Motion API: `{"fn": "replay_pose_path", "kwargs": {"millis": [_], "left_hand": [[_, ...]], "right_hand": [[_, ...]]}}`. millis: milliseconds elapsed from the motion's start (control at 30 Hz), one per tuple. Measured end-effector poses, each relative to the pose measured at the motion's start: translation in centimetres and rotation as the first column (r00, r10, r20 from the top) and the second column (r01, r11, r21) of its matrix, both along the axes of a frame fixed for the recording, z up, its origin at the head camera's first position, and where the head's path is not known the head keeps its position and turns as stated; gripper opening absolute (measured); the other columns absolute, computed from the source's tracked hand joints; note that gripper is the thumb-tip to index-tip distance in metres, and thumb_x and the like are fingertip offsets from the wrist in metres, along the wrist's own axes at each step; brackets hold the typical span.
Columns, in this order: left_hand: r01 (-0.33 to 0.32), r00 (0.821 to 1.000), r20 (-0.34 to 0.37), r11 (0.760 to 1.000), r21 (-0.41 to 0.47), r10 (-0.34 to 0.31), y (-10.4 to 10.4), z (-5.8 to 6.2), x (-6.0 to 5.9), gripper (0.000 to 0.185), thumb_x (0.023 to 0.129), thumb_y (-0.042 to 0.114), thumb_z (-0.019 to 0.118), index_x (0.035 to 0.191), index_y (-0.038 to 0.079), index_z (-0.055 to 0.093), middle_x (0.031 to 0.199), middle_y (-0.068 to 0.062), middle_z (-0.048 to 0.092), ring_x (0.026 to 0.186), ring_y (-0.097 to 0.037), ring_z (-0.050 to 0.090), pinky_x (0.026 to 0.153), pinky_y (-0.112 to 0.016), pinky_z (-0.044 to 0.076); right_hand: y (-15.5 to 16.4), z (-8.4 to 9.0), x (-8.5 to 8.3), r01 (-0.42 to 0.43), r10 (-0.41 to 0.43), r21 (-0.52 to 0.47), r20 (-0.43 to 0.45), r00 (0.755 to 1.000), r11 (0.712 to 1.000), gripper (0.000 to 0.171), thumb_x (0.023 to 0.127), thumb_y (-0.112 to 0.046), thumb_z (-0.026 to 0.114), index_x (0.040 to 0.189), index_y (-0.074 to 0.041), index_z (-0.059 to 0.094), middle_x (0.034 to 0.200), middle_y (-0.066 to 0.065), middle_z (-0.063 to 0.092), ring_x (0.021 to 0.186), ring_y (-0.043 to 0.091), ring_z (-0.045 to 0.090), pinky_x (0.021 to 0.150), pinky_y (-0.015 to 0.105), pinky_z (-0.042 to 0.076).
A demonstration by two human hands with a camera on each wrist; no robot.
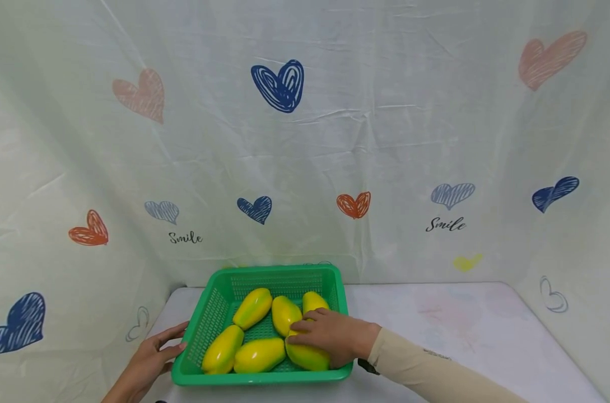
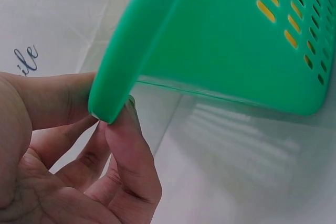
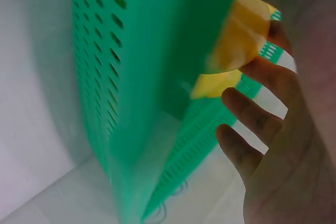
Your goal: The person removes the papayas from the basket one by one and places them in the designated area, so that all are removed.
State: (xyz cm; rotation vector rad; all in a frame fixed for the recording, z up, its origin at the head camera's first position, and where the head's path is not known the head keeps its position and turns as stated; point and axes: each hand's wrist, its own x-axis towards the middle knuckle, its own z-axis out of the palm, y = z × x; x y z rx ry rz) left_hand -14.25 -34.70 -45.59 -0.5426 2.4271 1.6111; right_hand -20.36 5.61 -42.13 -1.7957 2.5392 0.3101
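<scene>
Left hand [image 1: 150, 355] pinches the basket [image 1: 259, 379] at its left rim, which should steady it; right hand [image 1: 334, 336] covers a fruit [image 1: 307, 358] inside, grip unclear.

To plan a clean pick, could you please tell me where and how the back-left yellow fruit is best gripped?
Probably around the middle of the back-left yellow fruit, coming from above and spanning its narrower width: it lies slantwise, longer than wide, with open space along its left side, and the walls of the green basket likely hamper a low sideways approach.
</scene>
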Motion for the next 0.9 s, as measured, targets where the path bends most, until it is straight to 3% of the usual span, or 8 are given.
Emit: {"fn": "replay_pose_path", "kwargs": {"millis": [167, 333, 533, 900], "left_hand": [[0.0, 1.0, -0.002, 1.0, 0.0, 0.0, 0.0, 0.0, 0.0, 0.062, 0.105, 0.007, 0.064, 0.158, -0.009, 0.037, 0.149, -0.038, 0.041, 0.097, -0.023, 0.062, 0.083, -0.04, 0.063], [-0.006, 1.0, 0.002, 1.0, 0.003, 0.006, 0.0, -0.1, 0.1, 0.062, 0.105, 0.008, 0.065, 0.158, -0.008, 0.037, 0.15, -0.038, 0.041, 0.097, -0.023, 0.062, 0.083, -0.039, 0.062], [-0.006, 1.0, 0.007, 1.0, 0.003, 0.006, -0.1, -0.1, 0.1, 0.062, 0.105, 0.009, 0.065, 0.158, -0.008, 0.037, 0.151, -0.038, 0.04, 0.098, -0.022, 0.062, 0.083, -0.039, 0.063], [-0.011, 1.0, 0.015, 0.999, 0.03, 0.011, -0.1, -0.1, 0.0, 0.062, 0.105, 0.007, 0.063, 0.159, -0.008, 0.034, 0.152, -0.037, 0.038, 0.098, -0.023, 0.062, 0.084, -0.039, 0.063]], "right_hand": [[0.8, 1.2, 0.3, 0.021, -0.019, -0.061, 0.03, 0.999, 0.998, 0.088, 0.084, -0.028, 0.091, 0.159, -0.029, 0.047, 0.162, -0.006, 0.047, 0.14, 0.019, 0.049, 0.119, 0.035, 0.043], [2.1, 2.3, 0.4, 0.025, -0.024, -0.129, 0.006, 1.0, 0.991, 0.091, 0.083, -0.027, 0.091, 0.161, -0.025, 0.044, 0.164, -0.004, 0.045, 0.142, 0.021, 0.048, 0.12, 0.036, 0.042], [4.5, 2.8, 0.4, 0.042, -0.043, -0.26, -0.001, 0.999, 0.965, 0.095, 0.082, -0.029, 0.093, 0.162, -0.024, 0.042, 0.166, 0.0, 0.043, 0.141, 0.025, 0.048, 0.118, 0.043, 0.045], [8.8, 3.3, 0.7, 0.087, -0.103, -0.395, -0.021, 0.994, 0.915, 0.101, 0.077, -0.022, 0.096, 0.162, -0.025, 0.041, 0.164, 0.003, 0.046, 0.138, 0.027, 0.049, 0.111, 0.049, 0.051]]}}
